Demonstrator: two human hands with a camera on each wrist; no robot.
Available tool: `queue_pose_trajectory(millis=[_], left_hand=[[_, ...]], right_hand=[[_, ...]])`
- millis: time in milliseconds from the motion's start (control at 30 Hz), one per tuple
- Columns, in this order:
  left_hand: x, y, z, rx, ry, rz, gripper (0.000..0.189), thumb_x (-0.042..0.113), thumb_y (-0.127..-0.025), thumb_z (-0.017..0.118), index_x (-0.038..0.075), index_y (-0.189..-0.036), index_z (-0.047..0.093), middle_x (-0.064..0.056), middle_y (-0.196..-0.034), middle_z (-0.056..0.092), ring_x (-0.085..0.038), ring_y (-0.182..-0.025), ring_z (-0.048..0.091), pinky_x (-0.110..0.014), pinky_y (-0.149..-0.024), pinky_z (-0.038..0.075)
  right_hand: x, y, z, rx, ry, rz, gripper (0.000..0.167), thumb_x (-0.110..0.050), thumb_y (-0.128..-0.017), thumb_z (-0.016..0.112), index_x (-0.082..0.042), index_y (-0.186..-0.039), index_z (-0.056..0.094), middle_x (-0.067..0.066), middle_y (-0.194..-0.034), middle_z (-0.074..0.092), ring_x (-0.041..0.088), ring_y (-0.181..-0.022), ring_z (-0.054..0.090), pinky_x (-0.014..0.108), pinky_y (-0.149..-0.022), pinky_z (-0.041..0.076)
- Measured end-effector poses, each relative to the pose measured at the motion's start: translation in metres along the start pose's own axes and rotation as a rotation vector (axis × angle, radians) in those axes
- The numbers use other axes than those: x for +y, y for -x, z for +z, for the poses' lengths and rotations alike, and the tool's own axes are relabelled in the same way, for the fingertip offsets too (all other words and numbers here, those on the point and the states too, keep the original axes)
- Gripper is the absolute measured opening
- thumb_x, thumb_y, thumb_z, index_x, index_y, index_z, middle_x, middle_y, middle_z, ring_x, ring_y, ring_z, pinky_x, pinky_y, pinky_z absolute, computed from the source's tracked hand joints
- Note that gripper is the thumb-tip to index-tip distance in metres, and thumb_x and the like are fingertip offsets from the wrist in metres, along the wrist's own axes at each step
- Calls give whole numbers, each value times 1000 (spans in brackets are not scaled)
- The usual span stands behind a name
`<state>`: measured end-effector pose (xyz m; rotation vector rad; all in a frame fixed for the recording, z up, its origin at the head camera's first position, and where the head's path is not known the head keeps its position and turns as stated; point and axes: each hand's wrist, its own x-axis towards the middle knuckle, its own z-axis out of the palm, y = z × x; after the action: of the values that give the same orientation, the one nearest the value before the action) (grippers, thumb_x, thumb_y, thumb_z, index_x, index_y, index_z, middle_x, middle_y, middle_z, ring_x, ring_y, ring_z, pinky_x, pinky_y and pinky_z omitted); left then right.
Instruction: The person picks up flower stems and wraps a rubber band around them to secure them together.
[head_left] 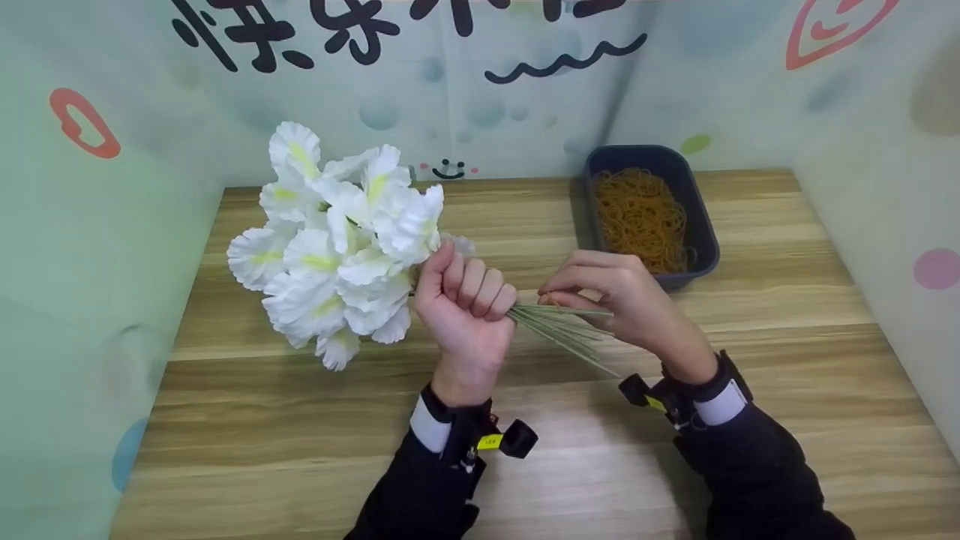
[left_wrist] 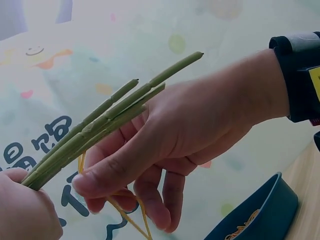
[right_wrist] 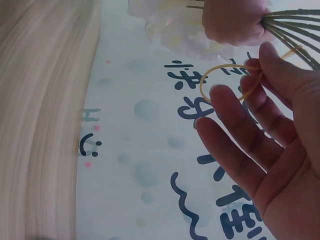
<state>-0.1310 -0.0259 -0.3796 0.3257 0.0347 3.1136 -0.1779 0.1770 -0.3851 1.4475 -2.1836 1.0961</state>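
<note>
My left hand point(head_left: 469, 300) grips a bunch of white artificial flowers point(head_left: 322, 255) by the stems, the blooms spreading out to the left of the fist. From the other side of the fist the green stems point(left_wrist: 100, 122) fan out to the right. Close beside them, my right hand point(head_left: 615, 292) pinches a yellow rubber band point(right_wrist: 217, 67) between thumb and index finger. One part of the band runs up by the stems in the left wrist view, and a loose loop hangs below the fingers. The other right fingers are spread and lightly bent.
A dark blue bin point(head_left: 705, 240) filled with tan rubber bands point(head_left: 641, 217) stands at the back right of the wooden table point(head_left: 300, 450). Printed cloth walls point(head_left: 517, 127) enclose the table at the back and both sides.
</note>
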Motion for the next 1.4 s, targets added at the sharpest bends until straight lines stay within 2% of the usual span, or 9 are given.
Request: queue_pose_trajectory(millis=[67, 233, 433, 667, 833, 967, 1067, 1233, 1400], left_hand=[[0, 1, 1, -2, -4, -1, 69, 18, -95, 78, 21, -69, 14, 9, -60, 11, -5, -50, 10, -20, -52, 0], [-1, 3, 3, -10, 4, -8, 70, 18, -95, 78, 21, -68, 14, 9, -59, 10, -6, -50, 10, -21, -52, 0], [1, 5, 4, -57, 86, -24, 69, 16, -99, 74, 21, -67, 13, 10, -59, 10, -5, -51, 7, -19, -51, 1], [12, 4, 5, -105, 266, 21, 65, 15, -103, 67, 24, -68, 13, 10, -59, 14, -5, -52, 7, -18, -51, 2], [22, 1, 4, -107, 356, 76, 61, 17, -106, 61, 25, -68, 15, 10, -58, 16, -5, -51, 8, -19, -50, 3], [30, -2, 2, -102, 371, 107, 57, 34, -120, 34, 25, -67, 16, 10, -57, 15, -5, -51, 8, -19, -50, 3], [35, -4, -1, -104, 369, 125, 60, 48, -122, 15, 25, -67, 16, 10, -58, 14, -5, -51, 7, -19, -50, 3], [40, -7, -6, -97, 319, 177, 61, 47, -123, 12, 24, -66, 15, 9, -57, 13, -5, -51, 5, -19, -50, 2], [43, -10, -10, -77, 274, 223, 61, 45, -123, 13, 23, -66, 14, 9, -57, 12, -5, -51, 5, -19, -50, 1]], right_hand=[[0, 0, 2, 10, -5, 11, 3, -4, -101, 81, -5, -103, 83, 10, -95, 81, 20, -81, 76, 17, -74, 58], [0, -1, 8, 19, -38, 38, 19, 10, -91, 86, -4, -103, 84, 11, -94, 82, 21, -80, 76, 12, -77, 57], [0, 1, 13, -39, -125, 53, 18, 9, -98, 79, -5, -109, 85, 11, -99, 83, 21, -86, 78, 12, -83, 58], [-7, 0, 24, -134, -197, 93, 23, 15, -94, 73, -1, -109, 81, 10, -95, 81, 22, -82, 78, 19, -82, 63], [-18, -3, 39, -180, -138, 122, 15, 1, -103, 76, 0, -117, 79, 8, -95, 82, 15, -74, 77, 21, -72, 63], [-25, -4, 48, -159, -43, 12, 7, -5, -104, 78, -5, -110, 78, 5, -92, 78, 11, -72, 72, 29, -73, 62], [-30, -4, 51, -148, 22, -49, 2, -5, -105, 76, -7, -106, 77, 3, -89, 75, 12, -72, 70, 32, -73, 60], [-43, -1, 55, -173, 115, -33, 10, -15, -113, 68, -8, -108, 72, 0, -87, 74, 10, -72, 67, 28, -67, 59], [-55, 1, 58, -179, 142, -15, 28, -24, -122, 51, -6, -108, 68, 1, -84, 73, 10, -68, 68, 26, -61, 59]])
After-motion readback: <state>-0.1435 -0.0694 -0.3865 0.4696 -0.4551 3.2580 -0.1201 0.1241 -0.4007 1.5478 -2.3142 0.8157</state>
